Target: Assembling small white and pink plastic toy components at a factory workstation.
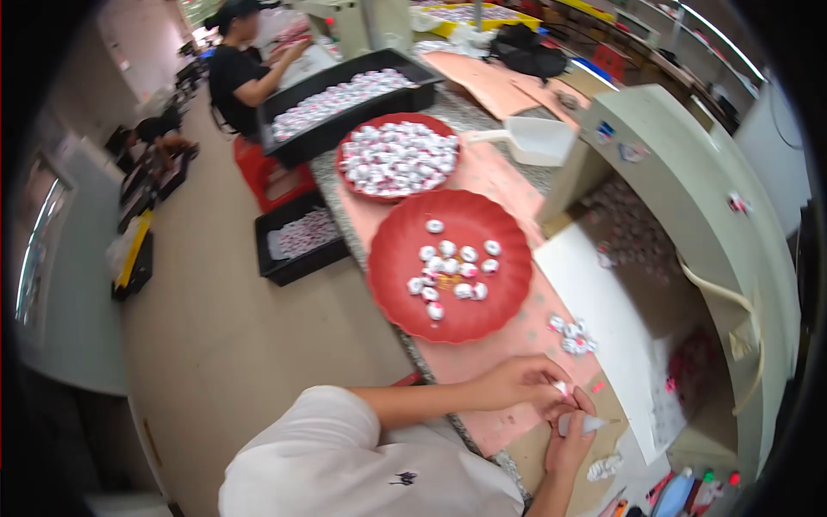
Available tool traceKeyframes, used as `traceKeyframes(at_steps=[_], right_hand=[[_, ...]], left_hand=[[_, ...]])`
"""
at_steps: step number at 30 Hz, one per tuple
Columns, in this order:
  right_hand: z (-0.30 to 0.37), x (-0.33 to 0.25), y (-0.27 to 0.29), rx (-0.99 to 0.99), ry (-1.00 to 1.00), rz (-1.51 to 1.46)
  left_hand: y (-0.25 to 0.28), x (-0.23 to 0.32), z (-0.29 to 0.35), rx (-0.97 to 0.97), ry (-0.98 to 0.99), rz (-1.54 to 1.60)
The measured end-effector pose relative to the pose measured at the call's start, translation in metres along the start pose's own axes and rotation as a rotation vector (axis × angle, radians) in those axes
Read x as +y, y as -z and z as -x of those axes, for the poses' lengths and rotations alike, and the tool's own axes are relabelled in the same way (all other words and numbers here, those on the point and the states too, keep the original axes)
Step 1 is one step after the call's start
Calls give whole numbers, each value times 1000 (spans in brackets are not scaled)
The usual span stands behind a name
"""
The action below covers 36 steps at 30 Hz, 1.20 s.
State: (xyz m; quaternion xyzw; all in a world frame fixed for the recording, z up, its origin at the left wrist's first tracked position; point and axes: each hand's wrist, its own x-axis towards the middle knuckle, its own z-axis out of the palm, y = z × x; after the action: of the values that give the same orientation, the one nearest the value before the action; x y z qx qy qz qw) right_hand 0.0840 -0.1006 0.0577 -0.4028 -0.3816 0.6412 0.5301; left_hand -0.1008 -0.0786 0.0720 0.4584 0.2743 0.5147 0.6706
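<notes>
My left hand (524, 382) pinches a small white-and-pink round piece (561, 388) over the near end of the worktable. Just below it, my right hand (564, 450) is closed around a small whitish squeeze bottle (581, 423), whose thin tip points to the right. The two hands almost touch. Beyond them a red scalloped plate (392, 284) carries loose white round pieces (448, 248) with dark and pink marks. A small cluster of similar pieces (575, 336) lies on the pink sheet right of the plate. What the pieces are is too small to tell.
Farther off stand a heaped red bowl (345, 185), a filled black tray (284, 151) and a white scoop (538, 140). A grey open-fronted box (698, 155) bounds the right side. Bottles (676, 493) stand at lower right. A co-worker (233, 77) sits at far left.
</notes>
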Motion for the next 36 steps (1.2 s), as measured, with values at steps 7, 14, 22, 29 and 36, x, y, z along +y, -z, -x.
traceKeyframes(at_steps=[7, 14, 22, 29, 36], right_hand=[[-28, -15, 62, 374, 164, 381], [-26, -33, 65, 324, 132, 375], [-14, -23, 83, 334, 184, 402], [-28, -14, 82, 400, 513, 445], [-40, -4, 102, 410, 495, 425]], left_hand=[[43, 64, -43, 438, -411, -1300], [-9, 1, -99, 173, -367, -1380], [-18, -5, -92, 106, -58, -1081], [-24, -39, -80, 6, 292, -17], [-17, -69, -93, -3, 129, -235]])
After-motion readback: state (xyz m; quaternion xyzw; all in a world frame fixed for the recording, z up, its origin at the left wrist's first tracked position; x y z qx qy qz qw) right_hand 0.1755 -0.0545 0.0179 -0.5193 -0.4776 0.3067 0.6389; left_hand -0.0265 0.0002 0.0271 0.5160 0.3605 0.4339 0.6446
